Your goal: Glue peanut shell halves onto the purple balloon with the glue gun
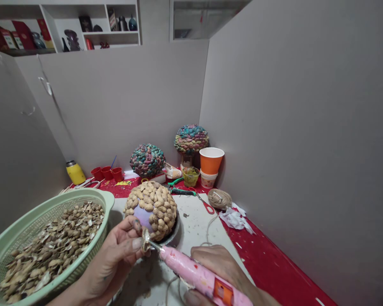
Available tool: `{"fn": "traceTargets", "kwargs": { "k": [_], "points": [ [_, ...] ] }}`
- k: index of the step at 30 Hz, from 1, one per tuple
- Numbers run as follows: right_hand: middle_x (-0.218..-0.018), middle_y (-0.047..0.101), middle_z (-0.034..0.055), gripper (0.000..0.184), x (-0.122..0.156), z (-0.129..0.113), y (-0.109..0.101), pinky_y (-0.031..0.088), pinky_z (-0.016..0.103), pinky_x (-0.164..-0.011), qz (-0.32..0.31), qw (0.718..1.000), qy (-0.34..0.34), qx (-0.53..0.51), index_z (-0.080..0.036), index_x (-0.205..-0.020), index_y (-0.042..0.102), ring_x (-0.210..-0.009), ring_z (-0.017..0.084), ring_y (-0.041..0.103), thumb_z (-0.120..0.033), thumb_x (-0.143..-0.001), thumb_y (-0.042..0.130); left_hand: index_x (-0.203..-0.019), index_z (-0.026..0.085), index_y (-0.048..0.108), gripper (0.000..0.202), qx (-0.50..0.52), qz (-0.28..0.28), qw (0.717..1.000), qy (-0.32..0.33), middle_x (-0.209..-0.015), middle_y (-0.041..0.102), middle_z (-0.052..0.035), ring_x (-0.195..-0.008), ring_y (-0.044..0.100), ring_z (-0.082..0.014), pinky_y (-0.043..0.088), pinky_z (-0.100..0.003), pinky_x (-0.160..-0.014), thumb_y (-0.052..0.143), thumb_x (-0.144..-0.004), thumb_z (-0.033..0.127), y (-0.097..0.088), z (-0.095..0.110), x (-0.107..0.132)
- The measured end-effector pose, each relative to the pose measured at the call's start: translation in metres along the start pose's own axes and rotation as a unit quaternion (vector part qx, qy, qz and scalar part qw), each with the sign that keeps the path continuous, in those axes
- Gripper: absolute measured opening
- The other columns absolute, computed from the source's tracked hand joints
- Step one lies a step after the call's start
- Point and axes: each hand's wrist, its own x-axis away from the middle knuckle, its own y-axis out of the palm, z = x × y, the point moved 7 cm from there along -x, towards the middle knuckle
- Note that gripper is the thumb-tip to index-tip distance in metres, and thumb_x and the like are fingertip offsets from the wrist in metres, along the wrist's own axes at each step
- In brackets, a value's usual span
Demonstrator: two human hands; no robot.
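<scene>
Between the thumb and fingers of my left hand (115, 250) is a peanut shell (146, 240), its hollow side facing the tool tip. My right hand (220, 265) is wrapped round a pink hot glue gun (188, 267) with an orange switch. The gun's metal nozzle meets the shell. Just beyond them, a ball covered in peanut shells (158, 206) rests in a shallow round dish (178, 227). A bare purple patch (143, 216) shows on the ball's near left side.
A green basket (107, 204) of peanut shells stands at left. Behind the ball lie green-handled pliers (181, 192), red scissors (207, 206) and a twine ball (219, 199). Orange cups (211, 161) and two colourful shell-covered balls (147, 160) stand near the wall.
</scene>
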Motion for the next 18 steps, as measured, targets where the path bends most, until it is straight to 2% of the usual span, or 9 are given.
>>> {"fn": "traceTargets", "kwargs": {
  "k": [4,10,15,18],
  "points": [
    [-0.054,0.033,-0.006,0.04,0.0043,0.0023,0.0013,0.022,0.029,-0.043,0.011,1.0,-0.009,0.01,-0.022,-0.064,0.038,-0.041,0.01,0.033,-0.048,-0.092,0.048,-0.099,0.021,0.067,0.025,0.001,-0.001,1.0,0.002,-0.096,0.068,-0.0044,-0.089,0.063,-0.0177,0.049,-0.028,-0.083,0.076,-0.076,0.019,0.0001,0.0008,0.0003],
    [-0.054,0.032,-0.0053,0.044,0.0053,-0.001,0.0013,0.022,0.029,-0.043,0.012,0.999,-0.019,0.035,-0.021,-0.065,0.043,-0.042,0.011,0.032,-0.051,-0.096,0.038,-0.092,0.02,0.067,0.019,0.009,0.001,1.0,0.004,-0.088,0.066,-0.0022,-0.078,0.06,-0.0137,0.049,-0.024,-0.075,0.077,-0.076,0.018,-0.0022,0.002,-0.0009],
    [-0.053,0.032,-0.0055,0.045,0.0045,-0.004,-0.0014,0.023,0.029,-0.044,0.022,0.999,-0.016,0.025,-0.022,-0.063,0.035,-0.042,0.01,0.031,-0.05,-0.097,0.039,-0.09,0.02,0.067,0.02,0.014,0.004,1.0,0.004,-0.088,0.066,-0.0027,-0.08,0.06,-0.0143,0.049,-0.025,-0.075,0.079,-0.074,0.019,-0.0026,0.002,0.0001],
    [-0.053,0.034,-0.005,0.044,0.0038,-0.0057,-0.0028,0.023,0.029,-0.043,0.023,0.999,-0.019,0.019,-0.021,-0.063,0.039,-0.042,0.01,0.033,-0.051,-0.097,0.04,-0.09,0.02,0.066,0.021,0.023,0.012,1.0,0.001,-0.087,0.065,-0.0015,-0.077,0.059,-0.0129,0.049,-0.024,-0.074,0.079,-0.073,0.018,-0.0041,0.0015,-0.0001]
  ]
}}
